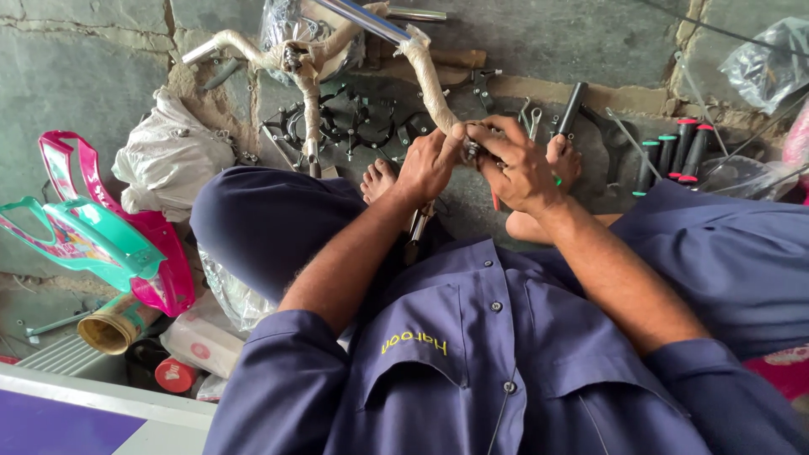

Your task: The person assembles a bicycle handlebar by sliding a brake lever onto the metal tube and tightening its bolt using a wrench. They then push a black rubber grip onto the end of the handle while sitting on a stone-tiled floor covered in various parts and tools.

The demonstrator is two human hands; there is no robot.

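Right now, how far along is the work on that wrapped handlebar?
Done: nothing clearly finished. In hand: left hand and right hand work a small fitting on the paper-wrapped handlebar. Left: wrapping remains on, and the black grips lie unused on the floor.

- Soft, even daylight; no hard glare.
- Faint, diffuse shadows lie under the left hand [430, 164] and right hand [518, 168].
- Around the grip focus is sharp.
- Edges bow outward from wide-angle distortion; far corners soften slightly.
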